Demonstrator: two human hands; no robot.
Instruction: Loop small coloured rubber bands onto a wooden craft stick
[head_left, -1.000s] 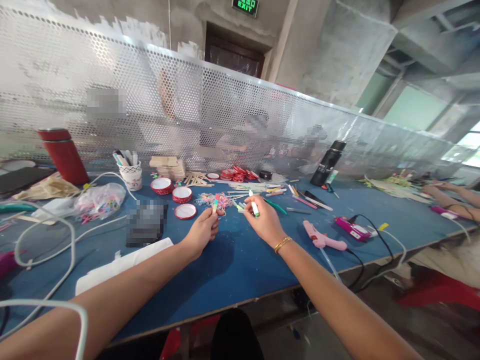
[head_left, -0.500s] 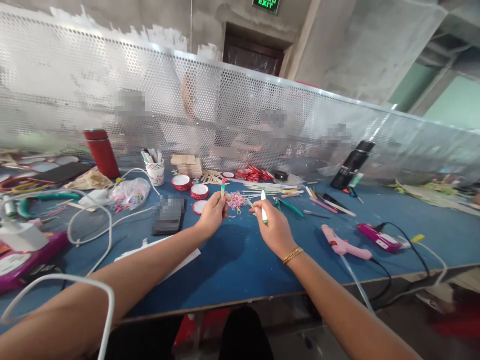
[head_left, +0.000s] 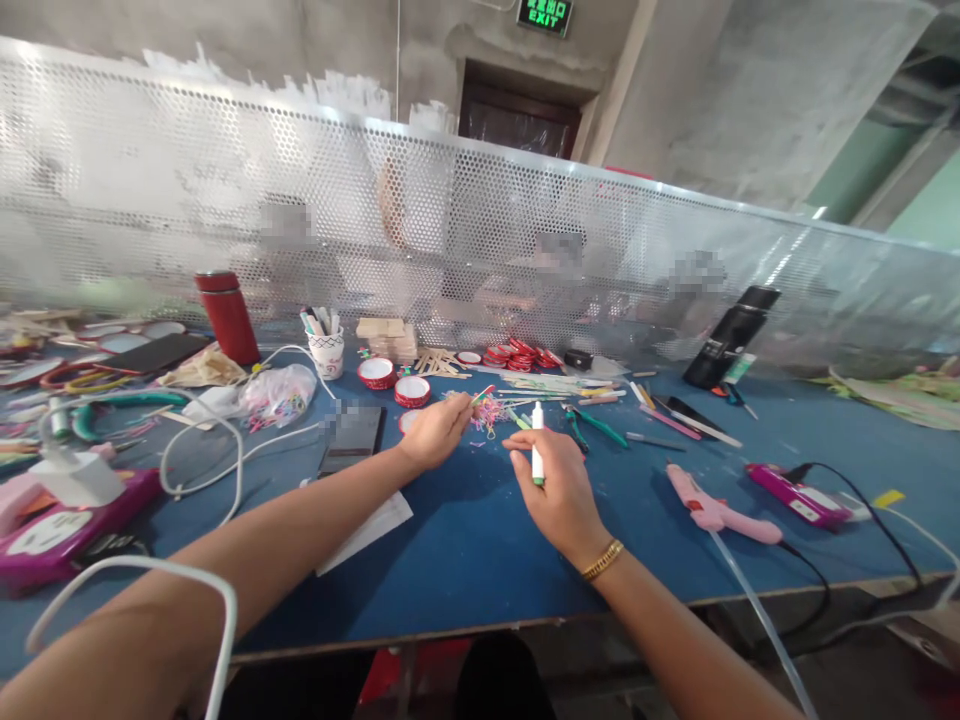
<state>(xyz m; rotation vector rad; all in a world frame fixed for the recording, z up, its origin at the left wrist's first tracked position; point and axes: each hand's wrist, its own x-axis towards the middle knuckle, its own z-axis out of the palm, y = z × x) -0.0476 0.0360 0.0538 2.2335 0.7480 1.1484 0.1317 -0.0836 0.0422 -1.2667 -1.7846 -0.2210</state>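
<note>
So, both hands are over the middle of the blue surface [head_left: 465, 545], each with something small in it. The left hand [head_left: 433, 435] has its fingers [head_left: 459, 412] pinched narrow on a little coloured stick [head_left: 482, 394]. The stick pokes out toward 1 o'clock, right by a tangle of tiny rubber bands [head_left: 493, 414]. The right hand [head_left: 559, 492] is closed round a white marker [head_left: 537, 445], held upright with the white end up and the green end down by the palm. Can't tell if it's capped. The hands are near each other but apart, with the marker at about 4 o'clock from the stick.

Going by that, I'd call this the in-between bit: stick gripped, pen gripped, nothing touching yet. Bringing them together would call for the stick to be held dead steady with a flat side facing up. The pen would need angling so its working end meets that thin strip, which is an easy target to slip off.

Around them: two red-rimmed lids [head_left: 412, 391] at 10 o'clock from the left hand, and a paper cup of pens [head_left: 327, 352] further out the same way. There are green pliers [head_left: 592, 425] at 1 o'clock from the right hand and a pink glue gun [head_left: 712, 512] at 3 o'clock.
</note>
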